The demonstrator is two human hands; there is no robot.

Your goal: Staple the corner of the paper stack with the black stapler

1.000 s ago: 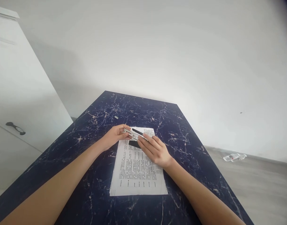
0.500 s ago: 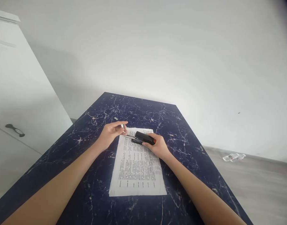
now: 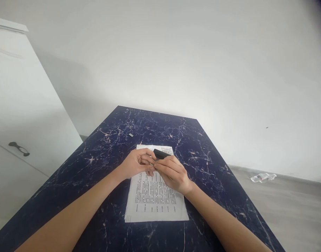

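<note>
My left hand is closed, its thumb and fingers drawn together; whatever they pinch is too small to make out. Fingertips meet it from my right hand, also closed, with anything in its grip hidden. Behind the right hand shows part of a black stapler, the rest covered by the fingers. Beneath both hands lies a printed sheet of paper, on a dark blue marbled table.
A small pale piece lies on the table beyond the paper. At the left stands a white cabinet with a dark handle. Crumpled clear plastic is on the floor at the right, by the white wall.
My right hand has shifted from gripping the stapler's body to bringing its fingertips against the left hand. My left hand has moved right and nearer, its fingers curling in.
</note>
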